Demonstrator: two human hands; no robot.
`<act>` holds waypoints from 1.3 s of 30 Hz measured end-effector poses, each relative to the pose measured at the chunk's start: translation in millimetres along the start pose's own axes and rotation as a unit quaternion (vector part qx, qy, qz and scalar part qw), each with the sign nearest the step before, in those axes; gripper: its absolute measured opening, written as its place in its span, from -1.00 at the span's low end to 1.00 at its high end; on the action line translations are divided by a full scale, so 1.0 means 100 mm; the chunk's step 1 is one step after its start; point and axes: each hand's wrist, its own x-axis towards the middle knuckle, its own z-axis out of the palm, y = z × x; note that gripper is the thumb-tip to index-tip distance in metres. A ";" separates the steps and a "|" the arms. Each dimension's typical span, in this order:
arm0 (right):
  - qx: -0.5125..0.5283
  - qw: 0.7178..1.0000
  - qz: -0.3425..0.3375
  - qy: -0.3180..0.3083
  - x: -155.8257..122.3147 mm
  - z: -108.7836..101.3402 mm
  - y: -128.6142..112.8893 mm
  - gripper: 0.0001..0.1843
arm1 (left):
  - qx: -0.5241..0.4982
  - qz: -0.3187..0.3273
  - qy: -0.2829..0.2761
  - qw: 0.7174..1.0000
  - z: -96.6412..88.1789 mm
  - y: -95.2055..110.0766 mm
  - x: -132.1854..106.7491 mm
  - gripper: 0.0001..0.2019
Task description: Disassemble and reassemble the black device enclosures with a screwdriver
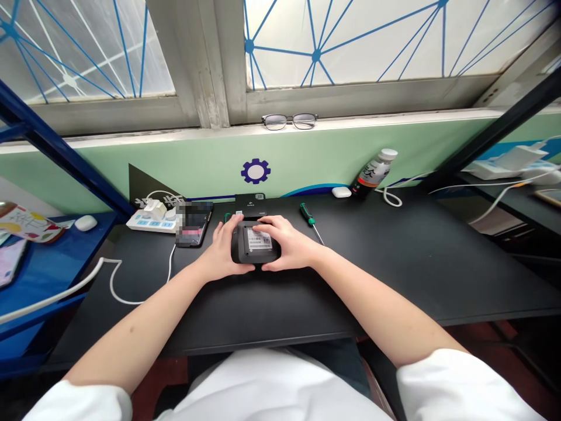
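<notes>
Both my hands grip a small black box-shaped device (258, 241) with rounded corners, just over the black desk. A white printed label with barcodes faces up on it. My left hand (224, 248) wraps its left side, with the thumb at the near edge. Around the right side curls my right hand (291, 244), its index finger reaching over the label's top. Directly behind the device is a flat black box (249, 204), partly hidden. A screwdriver (308, 214) with a green and black handle lies to the right of my right hand.
On the left are a white power strip (146, 224), a phone (198, 225) and a white cable (118, 292). A dark drink bottle (370, 175) leans at the back right beside a small white case (341, 192). Glasses (290, 121) rest on the window ledge.
</notes>
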 end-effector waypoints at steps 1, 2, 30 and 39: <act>-0.010 1.000 0.018 -0.005 -0.01 -0.05 0.04 0.08 | 0.050 0.001 -0.019 0.999 -0.04 -0.01 0.01 0.29; -0.016 0.999 0.039 -0.016 -0.02 -0.08 0.08 0.06 | 0.082 0.003 -0.035 0.996 -0.08 -0.02 0.02 0.32; -0.022 0.994 0.061 -0.093 -0.03 -0.01 0.18 0.17 | 0.088 0.022 -0.059 0.994 -0.07 -0.09 0.06 0.06; -0.039 0.989 0.051 -0.130 0.01 0.06 0.22 0.32 | 0.123 0.018 -0.091 0.988 -0.08 -0.09 0.07 -0.10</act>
